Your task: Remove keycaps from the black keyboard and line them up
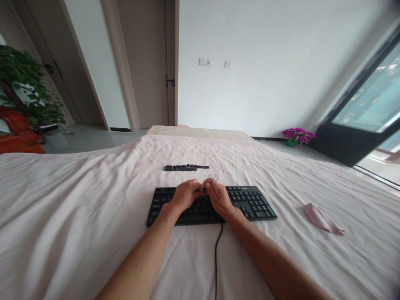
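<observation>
A black keyboard (259,204) lies on the cloth, and both hands are over its middle. Its cable (217,254) runs toward me. My right hand (218,198) is closed on a keycap puller of thin wire (211,176), whose loop sticks out past the fingers. My left hand (186,195) is pinched closed and meets the right fingertips. A small dark piece shows between the fingers, too hidden to name. Behind the hands, several loose black keycaps (181,168) lie in rows. The hands cover part of the keys.
A pale flowered cloth (93,208) with wrinkles covers the wide surface. On the right lies a crumpled pink cloth (323,218). Beyond stand a pot of purple flowers (298,136), a leafy plant (28,87) and a wooden chair (18,133).
</observation>
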The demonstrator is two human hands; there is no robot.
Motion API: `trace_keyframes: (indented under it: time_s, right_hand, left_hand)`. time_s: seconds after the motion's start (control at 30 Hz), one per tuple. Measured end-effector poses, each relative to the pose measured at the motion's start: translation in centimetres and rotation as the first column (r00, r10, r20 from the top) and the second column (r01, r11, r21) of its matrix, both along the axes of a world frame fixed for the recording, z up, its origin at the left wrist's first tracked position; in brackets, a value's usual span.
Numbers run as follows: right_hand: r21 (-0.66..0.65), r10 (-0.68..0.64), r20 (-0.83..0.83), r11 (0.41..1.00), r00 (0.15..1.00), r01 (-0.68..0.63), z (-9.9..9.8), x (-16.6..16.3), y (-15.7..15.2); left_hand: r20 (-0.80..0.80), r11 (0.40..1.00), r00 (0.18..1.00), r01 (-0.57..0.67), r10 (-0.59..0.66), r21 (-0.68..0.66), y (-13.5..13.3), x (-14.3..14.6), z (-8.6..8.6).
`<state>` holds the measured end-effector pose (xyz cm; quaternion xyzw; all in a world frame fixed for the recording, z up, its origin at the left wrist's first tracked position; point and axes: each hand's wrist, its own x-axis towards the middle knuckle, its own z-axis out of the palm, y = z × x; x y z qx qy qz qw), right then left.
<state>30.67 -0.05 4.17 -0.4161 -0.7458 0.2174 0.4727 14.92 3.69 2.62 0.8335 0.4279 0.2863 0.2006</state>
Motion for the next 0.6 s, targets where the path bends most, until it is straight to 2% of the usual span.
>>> trace_keyframes:
  time_s: [0.17, 0.3, 0.47, 0.6]
  right_hand:
    - [0.029, 0.024, -0.008, 0.999, 1.000, -0.024, 0.03, 0.12, -0.37]
    - [0.066, 0.008, -0.103, 0.998, 0.995, -0.001, -0.04, 0.14, -0.46]
    - [0.053, 0.014, -0.120, 0.999, 0.993, -0.008, -0.03, 0.03, -0.31]
    - [0.045, 0.013, -0.111, 0.999, 0.994, -0.008, -0.07, -0.07, -0.31]
  left_hand:
    - [0.039, 1.000, 0.999, 0.011, -0.011, 0.003, -0.60, 0.14, 0.59]
    - [0.126, 0.998, 0.990, 0.062, -0.059, -0.015, -0.76, 0.17, 0.86]
    - [0.155, 0.995, 0.983, 0.101, -0.097, -0.019, -0.30, 0.06, 0.47]
    - [0.156, 0.995, 0.985, 0.083, -0.074, -0.049, -0.06, 0.04, 0.07]
